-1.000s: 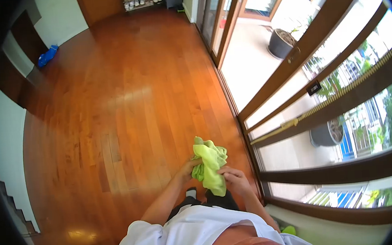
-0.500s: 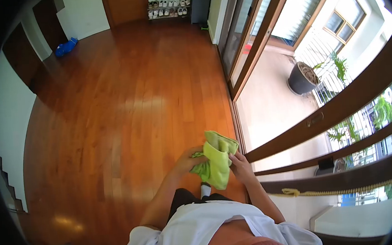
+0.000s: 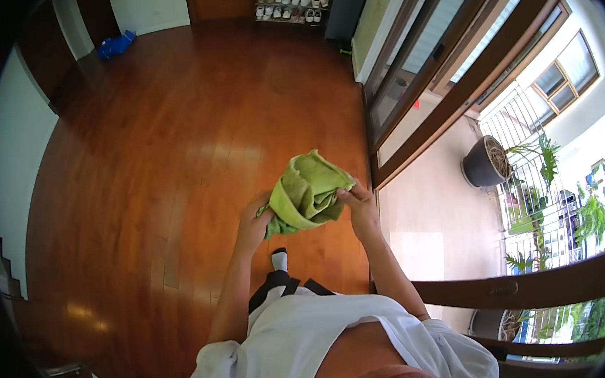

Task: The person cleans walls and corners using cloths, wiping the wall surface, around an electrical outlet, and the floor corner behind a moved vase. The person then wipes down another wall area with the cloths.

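A crumpled light-green cloth (image 3: 308, 192) hangs between my two hands, in front of my body and above the wooden floor. My left hand (image 3: 255, 216) grips its lower left side, with part of the cloth bunched at the fingers. On the right, my right hand (image 3: 357, 200) pinches the cloth's edge between thumb and fingers. The cloth is folded over itself, with an open fold facing up. Below it, one foot in a grey and black sock (image 3: 279, 260) shows on the floor.
Sliding glass doors with brown frames (image 3: 467, 290) run along the right, with a potted plant (image 3: 486, 162) outside. A shoe rack (image 3: 292, 9) stands at the far wall. A blue bag (image 3: 116, 44) lies far left. Wooden floor (image 3: 171, 142) stretches ahead.
Both hands have lifted the cloth farther from my body and moved apart, and the cloth has spread wider. The view has turned, and the doorway and plant pot appear lower.
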The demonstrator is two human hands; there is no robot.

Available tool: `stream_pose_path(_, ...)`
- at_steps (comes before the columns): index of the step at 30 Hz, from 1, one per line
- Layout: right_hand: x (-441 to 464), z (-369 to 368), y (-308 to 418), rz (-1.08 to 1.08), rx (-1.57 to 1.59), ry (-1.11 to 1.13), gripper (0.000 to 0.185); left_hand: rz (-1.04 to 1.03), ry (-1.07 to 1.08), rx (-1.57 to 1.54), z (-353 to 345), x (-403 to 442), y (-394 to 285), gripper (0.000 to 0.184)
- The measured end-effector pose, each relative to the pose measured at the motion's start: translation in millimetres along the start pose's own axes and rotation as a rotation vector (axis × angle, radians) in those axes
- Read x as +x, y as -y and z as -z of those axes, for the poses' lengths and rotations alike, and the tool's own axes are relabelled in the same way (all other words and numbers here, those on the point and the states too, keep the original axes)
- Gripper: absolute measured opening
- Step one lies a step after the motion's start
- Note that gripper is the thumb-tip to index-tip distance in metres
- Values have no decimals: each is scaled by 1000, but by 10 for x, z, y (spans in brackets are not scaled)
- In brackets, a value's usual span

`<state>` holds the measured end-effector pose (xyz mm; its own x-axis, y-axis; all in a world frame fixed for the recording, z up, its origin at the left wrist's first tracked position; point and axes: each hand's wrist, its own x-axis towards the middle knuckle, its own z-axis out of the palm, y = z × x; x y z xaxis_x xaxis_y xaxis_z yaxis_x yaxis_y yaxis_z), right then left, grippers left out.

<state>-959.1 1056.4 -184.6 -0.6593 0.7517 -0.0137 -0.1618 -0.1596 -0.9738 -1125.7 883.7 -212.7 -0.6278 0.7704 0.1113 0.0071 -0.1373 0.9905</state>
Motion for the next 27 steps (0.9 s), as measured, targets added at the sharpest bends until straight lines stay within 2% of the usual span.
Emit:
stream_pose_path(2,466,-83,161,-49,132,-83,26,18,44,-3,39,610,82,30)
stream_pose_path(4,995,-21,248,-68,326,-111,26,-94,150,70,32,1249,-66,42)
stream_pose_path(7,1524,77,242,17,415,-210,27,173,292,12,58,1908,-104,59)
stream_pose_path(10,1986,-3,369,29,126,-263,24,330,426,48,-80,2561,-14,73)
stream_pose_path(12,2426,232,155,148,-468,-196,16,143,436,91,-277,2997,279,74)
stream_pose_path(14,2725,116,224,292,-628,-125,19,127,487,132,-449,3326,362,68)
stream_pose_path(17,3442,156,284,354,-620,-70,22,185,458,170,-599,3985,634,59)
stream_pose_path(18,3721,221,282,325,-525,-87,22,212,432,186,-627,4250,699,57)
stream_pose_path(21,4481,508,227,260,-296,-140,27,314,386,-28,-581,4919,715,51)
stream_pose_path(24,5224,684,194,280,-565,-207,31,241,365,54,-530,5575,519,47)
stream_pose_path(25,5443,676,172,284,-643,-232,27,286,298,-38,-533,5743,615,44)
stream_pose_path(26,5612,629,172,206,-565,-198,26,281,247,-56,-537,5909,657,44)
stream_pose_path(27,5384,511,192,139,-490,-161,26,265,194,-76,-522,5694,649,43)
